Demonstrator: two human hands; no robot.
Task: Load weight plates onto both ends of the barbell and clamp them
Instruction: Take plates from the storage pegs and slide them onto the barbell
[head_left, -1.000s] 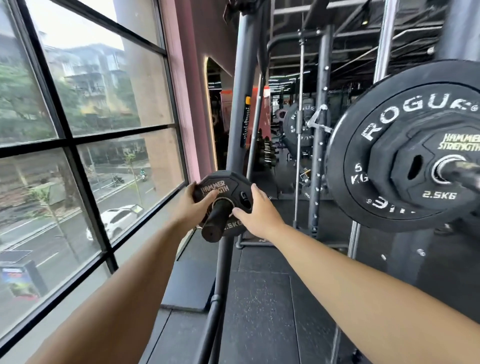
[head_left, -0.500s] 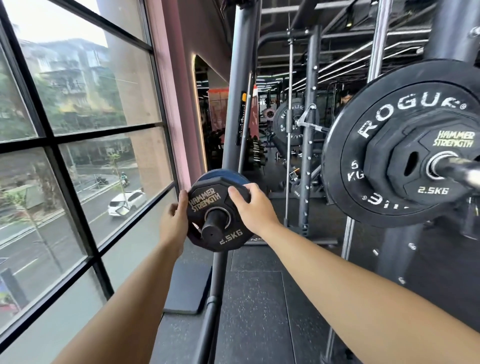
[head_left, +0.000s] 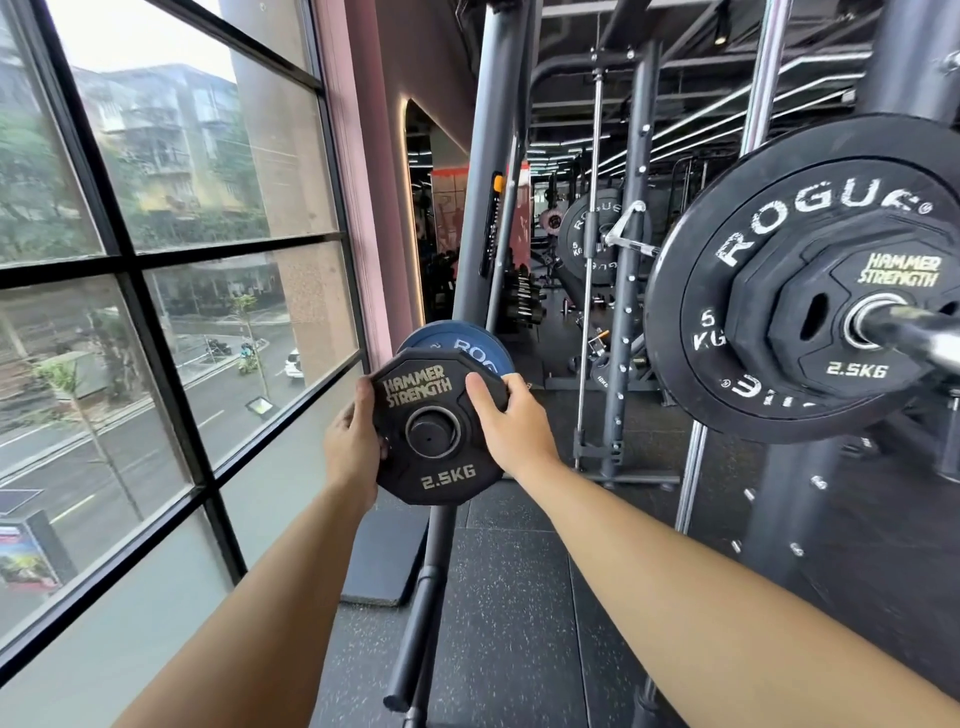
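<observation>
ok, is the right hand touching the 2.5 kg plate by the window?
Touching. The head view shows the right hand with its thumb on the face of the 2.5 kg plate and its fingers curled over the plate's upper right edge.

I saw a black, grey-flecked rubber floor (head_left: 519, 649) carrying a dark flat mat (head_left: 382, 561) beside the window and a grey perforated steel upright (head_left: 626, 364) on its foot. A round black storage peg (head_left: 432, 439) bore a black many-sided 2.5 kg plate (head_left: 441, 483), with a blue round plate (head_left: 457, 345) just behind it. At right, the steel barbell sleeve (head_left: 919, 332) carried a small black plate (head_left: 857, 369) against a large black bumper plate (head_left: 727, 249).
</observation>
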